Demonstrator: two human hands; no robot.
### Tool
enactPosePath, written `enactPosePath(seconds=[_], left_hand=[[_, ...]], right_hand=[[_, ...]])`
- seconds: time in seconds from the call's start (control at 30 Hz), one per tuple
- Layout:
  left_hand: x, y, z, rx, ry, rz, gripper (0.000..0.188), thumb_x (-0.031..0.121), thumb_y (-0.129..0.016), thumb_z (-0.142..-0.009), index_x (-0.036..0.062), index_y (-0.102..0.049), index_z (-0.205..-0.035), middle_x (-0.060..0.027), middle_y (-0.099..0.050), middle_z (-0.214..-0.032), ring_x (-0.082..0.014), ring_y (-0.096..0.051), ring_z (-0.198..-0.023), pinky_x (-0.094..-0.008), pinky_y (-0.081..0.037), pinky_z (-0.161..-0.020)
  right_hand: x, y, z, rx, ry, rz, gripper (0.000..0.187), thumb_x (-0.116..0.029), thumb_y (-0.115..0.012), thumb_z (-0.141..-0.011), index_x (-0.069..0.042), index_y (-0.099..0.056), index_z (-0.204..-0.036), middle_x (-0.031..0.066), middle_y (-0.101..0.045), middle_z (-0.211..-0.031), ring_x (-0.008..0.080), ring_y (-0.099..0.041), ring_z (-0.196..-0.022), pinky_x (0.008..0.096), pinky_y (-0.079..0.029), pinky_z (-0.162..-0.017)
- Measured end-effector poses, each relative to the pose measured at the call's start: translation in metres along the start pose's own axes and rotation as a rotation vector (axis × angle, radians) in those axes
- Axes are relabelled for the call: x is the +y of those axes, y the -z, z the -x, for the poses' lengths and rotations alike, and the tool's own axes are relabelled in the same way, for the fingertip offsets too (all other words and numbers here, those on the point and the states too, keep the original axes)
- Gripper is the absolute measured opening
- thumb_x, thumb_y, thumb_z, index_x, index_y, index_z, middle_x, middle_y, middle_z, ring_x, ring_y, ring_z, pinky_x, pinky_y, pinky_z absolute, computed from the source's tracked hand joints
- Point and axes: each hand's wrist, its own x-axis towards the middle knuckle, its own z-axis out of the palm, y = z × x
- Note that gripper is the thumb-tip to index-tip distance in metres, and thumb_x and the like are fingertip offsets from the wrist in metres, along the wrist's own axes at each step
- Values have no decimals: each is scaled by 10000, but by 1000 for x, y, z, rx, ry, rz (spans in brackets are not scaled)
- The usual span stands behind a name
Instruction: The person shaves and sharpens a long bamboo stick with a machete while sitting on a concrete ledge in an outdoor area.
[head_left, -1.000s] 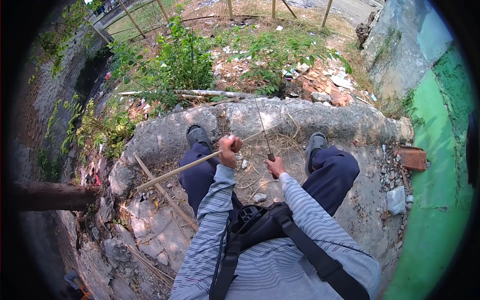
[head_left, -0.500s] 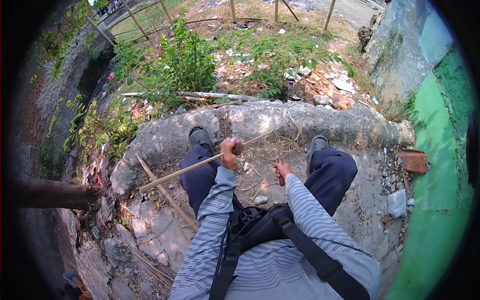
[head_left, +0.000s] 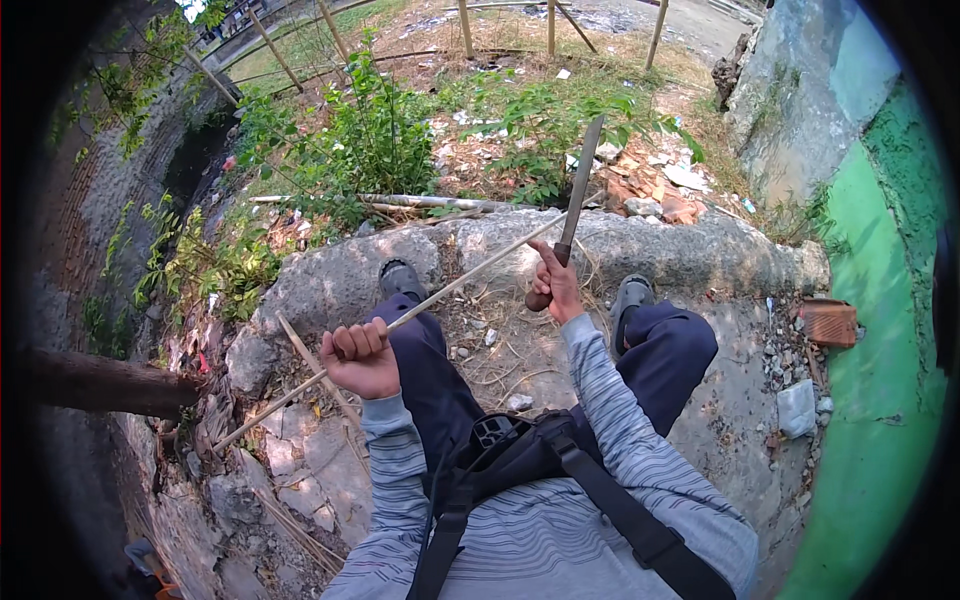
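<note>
Gripping: left hand (head_left: 362, 358) around the stick (head_left: 460, 281); right hand (head_left: 557, 285) around the knife's (head_left: 583, 178) handle.
Stick: slants lower left to upper right.
Blade: points away, crossing the stick's far part in view, nearer right hand.

A long, slim, pale stick (head_left: 450, 288) slants away toward the right, nearly straight. The brown-handled machete (head_left: 577, 200) points outward, its dull grey blade crossing near the stick's far end; from where I stand, I can't tell whether they touch.
</note>
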Motion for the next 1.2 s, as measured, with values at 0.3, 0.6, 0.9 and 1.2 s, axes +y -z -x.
enactPosePath(seconds=[0.3, 0.6, 0.9, 1.2], left_hand=[[35, -18, 56, 399, 296, -357, 381, 364, -355, -1043, 44, -533, -938, -102, -554, -907, -244, -597, -896, -383, -508, -860], [119, -69, 92, -435, 1079, -1290, 318, 190, -624, -964, -17, -582, -1201, -118, -649, -1107, -191, -654, -993, -308, -514, -842], [64, -88, 74, -608, 449, -1801, 384, 199, -679, -919, 36, -529, -1234, -132, -637, -1018, -229, -626, -905, -343, -494, -825], [45, -52, 72, -408, 738, -1664, 221, 176, -498, -1006, -18, -571, -932, -134, -615, -753, -262, -607, -697, -370, -454, -639]], right_hand=[[-42, -38, 36, -57, 76, -190, 280, -234, -705, -910, 2, -617, -1033, -52, -433, -600, 65, -424, -468, 255, -382, -502], [-99, -36, 53, -87, 125, -93, 213, -166, -653, -939, 12, -618, -1051, -50, -445, -646, 64, -466, -563, 254, -411, -579], [-107, -46, 48, -82, 77, 12, 167, -128, -712, -889, -37, -589, -956, -32, -479, -623, 92, -489, -528, 243, -412, -516], [-127, -31, 47, 18, 207, 231, 252, -220, -661, -947, 19, -645, -1026, -63, -428, -571, 36, -406, -455, 219, -345, -457]])
